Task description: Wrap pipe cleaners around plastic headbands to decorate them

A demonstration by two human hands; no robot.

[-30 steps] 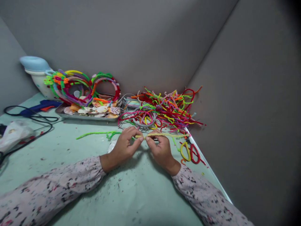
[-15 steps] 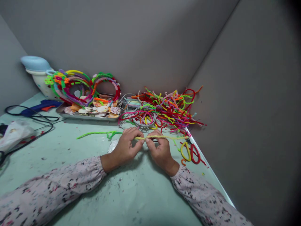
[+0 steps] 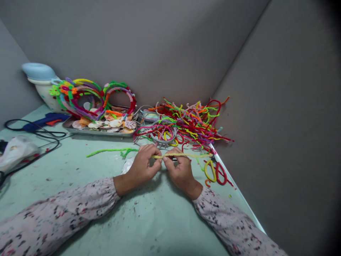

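Between thumb and fingers, my left hand (image 3: 146, 161) pinches a pale yellow pipe cleaner (image 3: 197, 155). Close beside it, my right hand (image 3: 181, 170) grips the same pipe cleaner, whose free end sticks out to the right. A green pipe cleaner (image 3: 106, 151) with a small twisted branch extends leftward from behind my left hand; whether it joins the yellow one is hidden. Under my left wrist lies a whitish, shiny scrap (image 3: 127, 165). To the right of my right hand rest scissors with one yellow and one red handle loop (image 3: 221, 173).
A metal tray (image 3: 98, 133) of shells and pipe-cleaner hoops (image 3: 87, 81) stands at the back left. Beside it is a heap of colourful pipe cleaners (image 3: 191, 122). A blue-lidded white container (image 3: 49, 92), a black cable (image 3: 57, 142) and a plastic bag (image 3: 18, 153) are on the left.
Both hands keep their pinch on the yellow pipe cleaner. My right fingertips have shifted very slightly left. Nothing else has visibly moved on the table.
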